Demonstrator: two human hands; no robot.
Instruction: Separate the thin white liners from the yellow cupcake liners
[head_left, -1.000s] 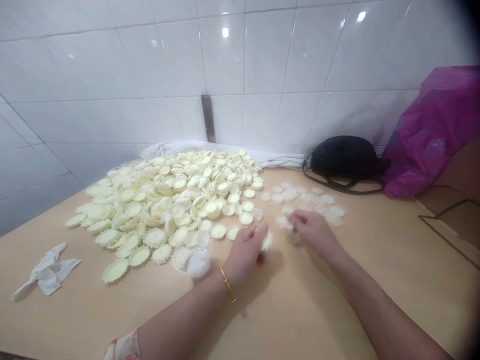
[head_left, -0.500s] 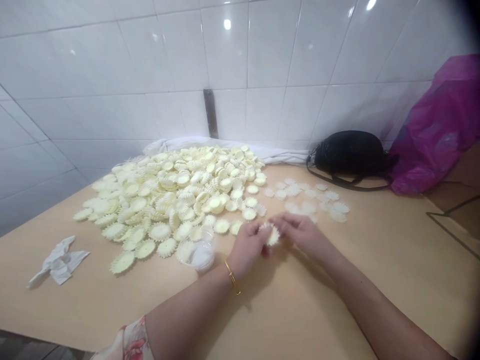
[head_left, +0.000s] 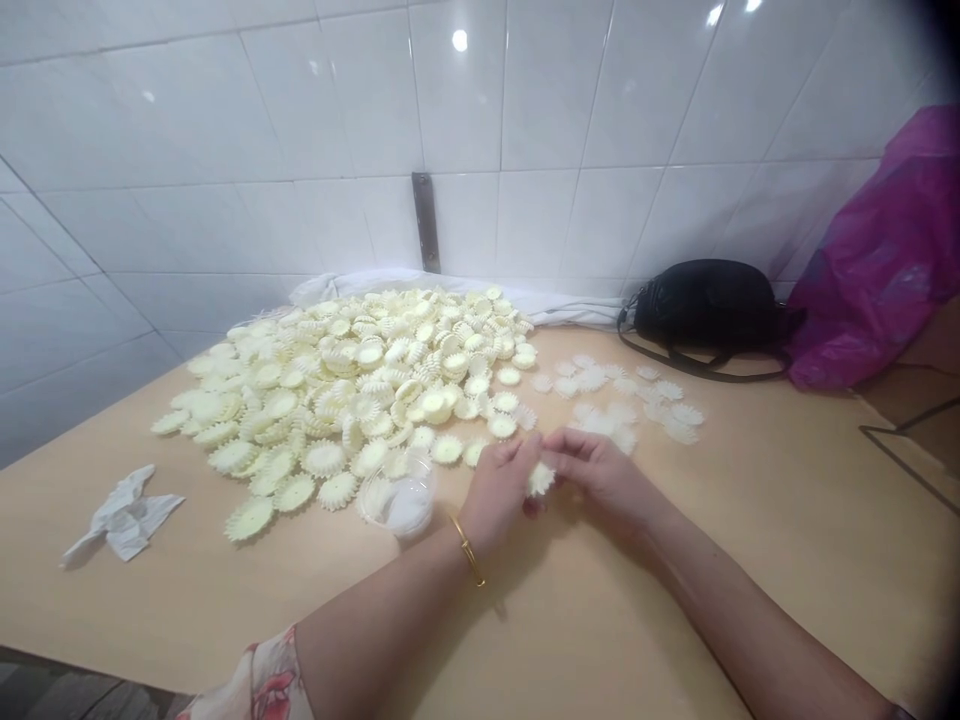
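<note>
Head view: my left hand (head_left: pixel 501 492) and right hand (head_left: pixel 600 478) meet in front of me at twelve o'clock, fingers closed on a scalloped cream disc (head_left: pixel 540 480). Near them at ten o'clock sits a clear plastic tub (head_left: pixel 397 497), which a careless wrist could tip. Squeezed too hard, the disc might crease or spring loose toward the white discs (head_left: pixel 622 405) at one o'clock or the cream heap (head_left: pixel 337 400) beyond.

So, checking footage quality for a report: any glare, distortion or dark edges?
In the head view, glare spots shine on the glossy white wall tiles, the wide lens bends their lines, the top right corner darkens, and the cream toothed plastic disc by the right hand looks slightly soft.
</note>
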